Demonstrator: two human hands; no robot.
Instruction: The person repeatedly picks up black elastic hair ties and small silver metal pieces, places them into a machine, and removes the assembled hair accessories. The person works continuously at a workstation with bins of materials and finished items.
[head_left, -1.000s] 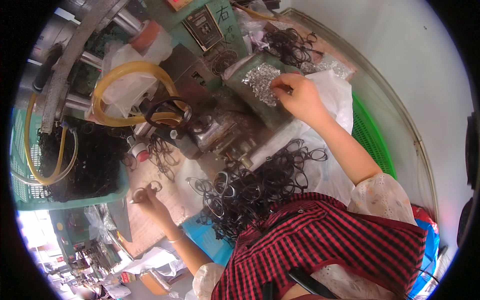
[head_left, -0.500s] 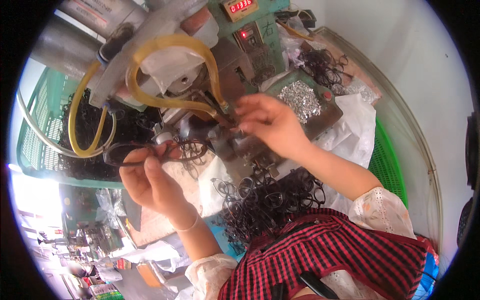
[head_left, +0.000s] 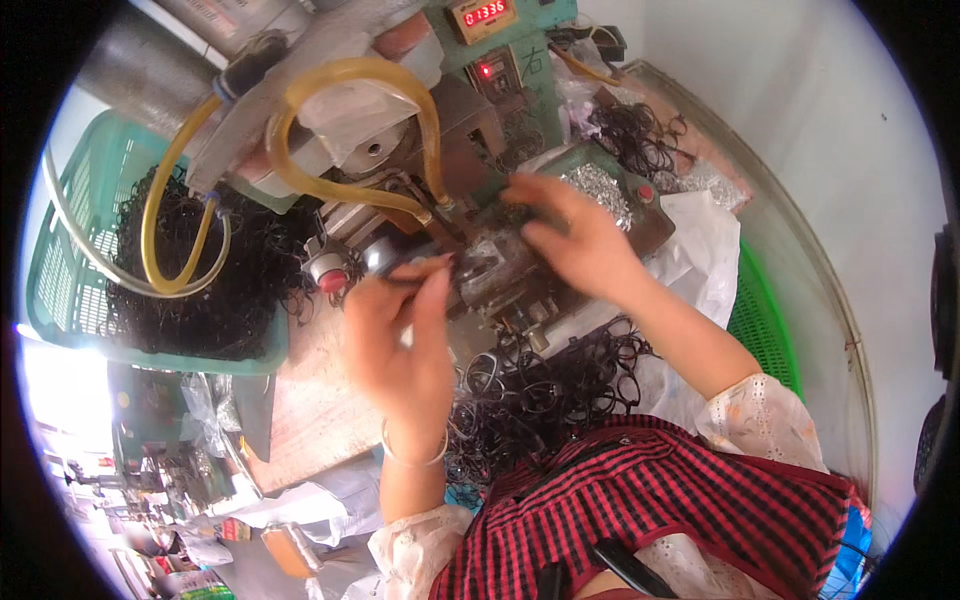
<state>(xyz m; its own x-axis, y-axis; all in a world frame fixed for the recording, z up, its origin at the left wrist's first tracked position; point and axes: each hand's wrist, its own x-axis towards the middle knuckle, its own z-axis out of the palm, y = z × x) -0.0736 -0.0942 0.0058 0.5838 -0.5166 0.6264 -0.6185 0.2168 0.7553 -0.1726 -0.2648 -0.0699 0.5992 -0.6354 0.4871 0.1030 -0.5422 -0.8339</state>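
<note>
My left hand (head_left: pixel 405 335) is in front of the press machine (head_left: pixel 460 140), its thumb and fingers pressed together beside the metal fixture (head_left: pixel 485 258). What they hold, if anything, is hidden. My right hand (head_left: pixel 580 240), smeared by motion, hovers over the right side of the machine, near a tray of small shiny metal pieces (head_left: pixel 600 190). Its fingertips point toward the machine, and I cannot make out anything between them. Yellow tubes (head_left: pixel 435 150) end just above the fixture. Many dark eyeglass frames (head_left: pixel 540 400) are heaped between my forearms, in front of the machine.
A green basket (head_left: pixel 65 250) full of dark frames stands at the left. Beside it on the machine is a red button (head_left: pixel 331 280). More dark frames (head_left: pixel 640 130) lie at the back right. A bright green basket (head_left: pixel 765 330) and white plastic sheeting (head_left: pixel 700 235) are at the right.
My left hand has moved right to the fixture; the eyeglass frame it held is no longer visible. My right hand has shifted slightly right, away from the tube ends.
</note>
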